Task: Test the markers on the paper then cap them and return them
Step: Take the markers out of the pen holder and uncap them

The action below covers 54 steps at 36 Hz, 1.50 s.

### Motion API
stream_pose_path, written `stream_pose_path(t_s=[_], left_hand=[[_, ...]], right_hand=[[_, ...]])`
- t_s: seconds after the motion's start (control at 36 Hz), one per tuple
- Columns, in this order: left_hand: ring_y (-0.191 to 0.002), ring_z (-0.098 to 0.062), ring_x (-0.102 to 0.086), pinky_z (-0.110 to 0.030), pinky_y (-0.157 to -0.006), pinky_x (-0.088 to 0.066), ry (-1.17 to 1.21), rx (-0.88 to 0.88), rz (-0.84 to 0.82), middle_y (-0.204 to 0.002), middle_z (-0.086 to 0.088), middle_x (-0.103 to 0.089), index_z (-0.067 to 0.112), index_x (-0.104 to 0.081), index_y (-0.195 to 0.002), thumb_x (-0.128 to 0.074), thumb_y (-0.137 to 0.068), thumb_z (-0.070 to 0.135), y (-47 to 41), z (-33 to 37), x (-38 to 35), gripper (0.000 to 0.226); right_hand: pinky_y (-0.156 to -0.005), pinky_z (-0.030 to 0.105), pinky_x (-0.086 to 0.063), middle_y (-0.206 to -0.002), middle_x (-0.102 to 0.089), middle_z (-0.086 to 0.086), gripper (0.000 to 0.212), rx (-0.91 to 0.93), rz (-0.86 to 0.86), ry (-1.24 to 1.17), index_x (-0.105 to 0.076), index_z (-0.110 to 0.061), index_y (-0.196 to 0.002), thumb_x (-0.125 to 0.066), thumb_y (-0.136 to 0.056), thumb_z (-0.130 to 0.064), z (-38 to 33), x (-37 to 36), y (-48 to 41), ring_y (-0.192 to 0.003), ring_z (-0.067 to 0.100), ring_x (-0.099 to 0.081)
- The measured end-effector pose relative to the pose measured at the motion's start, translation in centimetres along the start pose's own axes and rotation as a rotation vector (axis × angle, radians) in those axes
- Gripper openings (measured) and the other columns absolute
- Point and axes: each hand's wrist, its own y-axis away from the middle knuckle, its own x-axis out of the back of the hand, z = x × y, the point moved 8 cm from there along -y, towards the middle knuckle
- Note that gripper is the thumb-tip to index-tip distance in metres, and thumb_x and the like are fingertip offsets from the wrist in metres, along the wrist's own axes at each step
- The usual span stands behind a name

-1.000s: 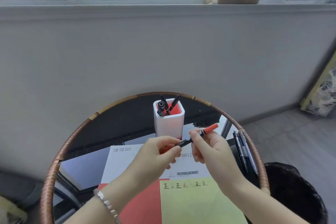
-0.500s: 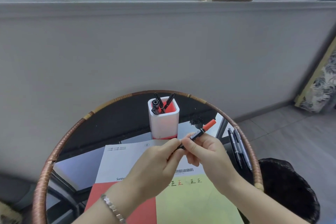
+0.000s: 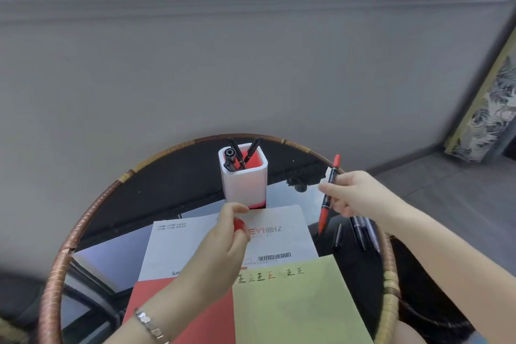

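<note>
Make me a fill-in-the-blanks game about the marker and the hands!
The right hand holds a marker whose upper end is ____.
The left hand pinches a small red ____.
The white pen holder stands on a round ____.
Missing words: red, cap, table.

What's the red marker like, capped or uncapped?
Uncapped at its lower end. The left hand pinches a red cap, apart from the marker in the right hand; that end narrows to a bare tip.

Left hand point(image 3: 220, 254) has pulled the red cap point(image 3: 238, 225) off the marker point(image 3: 332, 174).
</note>
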Motion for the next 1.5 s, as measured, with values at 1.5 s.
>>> stream_pose_path(t_s=[1.5], left_hand=[[-0.080,0.010,-0.055,-0.003,-0.062,-0.041,-0.176,-0.022,0.248,-0.081,0.012,-0.064,0.030,-0.061,-0.083,-0.057,-0.087,0.015,-1.6,-0.7,5.6,0.016]], right_hand=[[-0.062,0.029,-0.037,-0.084,-0.057,-0.004,0.038,0.510,0.077,0.562,-0.048,-0.022,-0.122,-0.047,-0.090,-0.042,-13.3,-9.5,-3.7,-0.079,0.019,-0.051]])
